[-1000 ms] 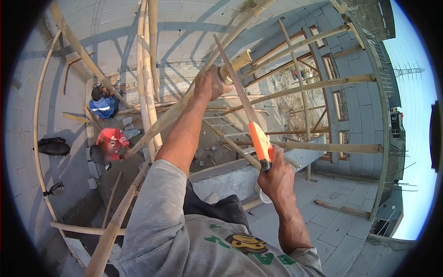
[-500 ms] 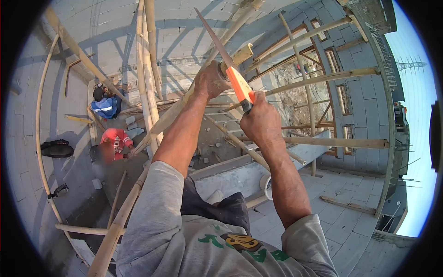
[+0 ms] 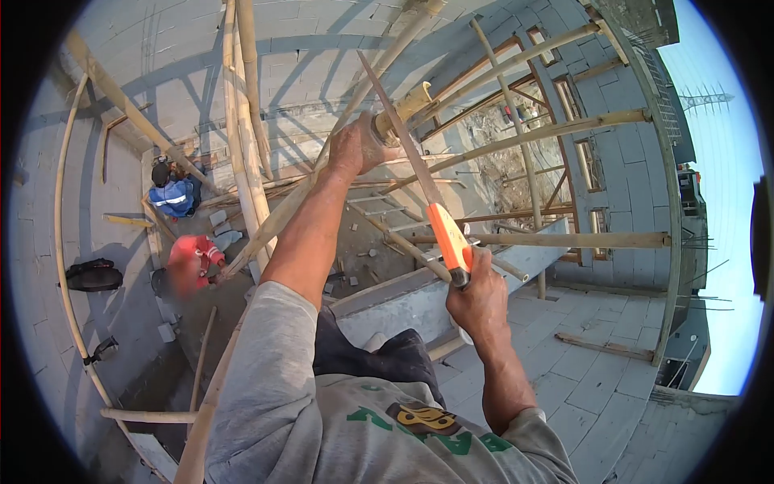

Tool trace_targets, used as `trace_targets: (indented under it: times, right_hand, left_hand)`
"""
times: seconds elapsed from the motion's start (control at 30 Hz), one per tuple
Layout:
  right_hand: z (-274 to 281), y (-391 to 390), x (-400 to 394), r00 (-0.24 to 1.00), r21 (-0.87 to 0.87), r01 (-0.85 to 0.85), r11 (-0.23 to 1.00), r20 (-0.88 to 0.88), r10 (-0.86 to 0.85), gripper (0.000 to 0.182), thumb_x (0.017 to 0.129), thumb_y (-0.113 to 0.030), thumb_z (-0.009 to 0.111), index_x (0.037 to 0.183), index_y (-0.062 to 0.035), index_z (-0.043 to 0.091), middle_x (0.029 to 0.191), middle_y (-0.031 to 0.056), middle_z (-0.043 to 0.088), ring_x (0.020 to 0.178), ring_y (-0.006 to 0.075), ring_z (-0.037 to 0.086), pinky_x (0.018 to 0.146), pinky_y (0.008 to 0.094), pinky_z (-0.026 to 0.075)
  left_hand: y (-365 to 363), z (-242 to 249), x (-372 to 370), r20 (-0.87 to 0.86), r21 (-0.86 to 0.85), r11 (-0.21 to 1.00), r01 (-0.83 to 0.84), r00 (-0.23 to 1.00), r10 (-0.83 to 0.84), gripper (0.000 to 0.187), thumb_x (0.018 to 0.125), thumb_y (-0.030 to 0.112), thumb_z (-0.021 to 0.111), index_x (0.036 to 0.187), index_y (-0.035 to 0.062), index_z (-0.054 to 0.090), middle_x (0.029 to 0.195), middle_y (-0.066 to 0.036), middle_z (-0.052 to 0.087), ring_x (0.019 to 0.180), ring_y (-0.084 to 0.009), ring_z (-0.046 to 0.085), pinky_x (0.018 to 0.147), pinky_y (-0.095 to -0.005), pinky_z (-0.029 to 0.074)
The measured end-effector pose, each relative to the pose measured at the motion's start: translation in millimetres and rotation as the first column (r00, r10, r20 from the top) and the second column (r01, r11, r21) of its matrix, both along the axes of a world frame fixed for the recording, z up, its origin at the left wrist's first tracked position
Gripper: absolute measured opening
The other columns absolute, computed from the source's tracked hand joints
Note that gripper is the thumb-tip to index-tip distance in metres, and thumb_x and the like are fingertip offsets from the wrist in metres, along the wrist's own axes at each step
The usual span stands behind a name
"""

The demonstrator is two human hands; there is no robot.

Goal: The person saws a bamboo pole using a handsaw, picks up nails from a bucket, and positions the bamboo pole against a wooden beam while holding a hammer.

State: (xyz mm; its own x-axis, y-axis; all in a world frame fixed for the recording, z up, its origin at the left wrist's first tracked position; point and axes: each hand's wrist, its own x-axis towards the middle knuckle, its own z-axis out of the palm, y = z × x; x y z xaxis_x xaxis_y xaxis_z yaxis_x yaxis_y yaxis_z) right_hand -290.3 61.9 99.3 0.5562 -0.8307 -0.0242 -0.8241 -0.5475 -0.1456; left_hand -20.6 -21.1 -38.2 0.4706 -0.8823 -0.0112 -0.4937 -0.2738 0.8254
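My left hand (image 3: 360, 148) is closed around a length of bamboo (image 3: 413, 107), whose cut, hollow end sticks out past the fingers. In my right hand (image 3: 479, 297) is the handle of a handsaw (image 3: 446, 232), orange with a dark grip. Its long, narrow, brownish blade slants up and left across the bamboo, close beside my left hand. The blade seems to touch the bamboo there, though the depth of any cut cannot be made out.
Bamboo poles (image 3: 532, 240) cross the space at several levels. Below, a person in blue (image 3: 172, 198) and a person in red (image 3: 193, 256) crouch on the floor. A grey beam (image 3: 411, 306) runs beneath me. Block walls (image 3: 601, 347) and a black bag (image 3: 94, 275) are around.
My right hand has drawn the handsaw back, down and to the right, so less blade extends beyond the bamboo. My left hand keeps its hold; the view has shifted slightly.
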Motion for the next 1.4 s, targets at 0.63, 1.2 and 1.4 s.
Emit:
trace_targets:
  times: [0.63,1.2,1.4]
  right_hand:
    - [-12,-32,56,0.998,-0.099,0.002,0.995,-0.068,-0.009,0.034,0.073,-0.007,0.061,0.101,0.0026,0.045,0.069,0.0232,0.063,0.065,0.0436,0.064,0.063,0.0511,0.051]
    - [7,6,26,1.000,0.210,-0.018,0.978,0.019,0.014,0.061,0.080,-0.026,0.071,0.122,-0.0006,0.035,0.089,0.0286,0.061,0.076,0.0481,0.061,0.070,0.0546,0.049]
    - [28,29,78,0.984,0.294,0.172,0.940,-0.094,-0.151,0.059,0.078,-0.024,0.071,0.114,0.0061,0.034,0.067,0.0277,0.060,0.067,0.0482,0.062,0.061,0.0578,0.047]
  left_hand:
    - [5,8,-16,-0.004,0.000,0.998,0.064,0.998,-0.064,0.067,0.065,0.048,0.081,0.110,0.0038,0.057,0.105,-0.017,0.067,0.101,-0.0329,0.064,0.087,-0.0389,0.049]
    - [10,-26,9,-0.475,-0.122,0.842,0.526,0.714,-0.514,0.075,0.056,0.036,0.088,0.119,0.0061,0.058,0.112,-0.009,0.065,0.104,-0.0216,0.061,0.091,-0.0338,0.046]
    - [11,-6,3,-0.350,-0.147,0.767,0.624,0.693,-0.631,0.055,0.066,0.035,0.081,0.110,0.0066,0.064,0.110,-0.015,0.067,0.101,-0.0300,0.063,0.089,-0.0383,0.047]
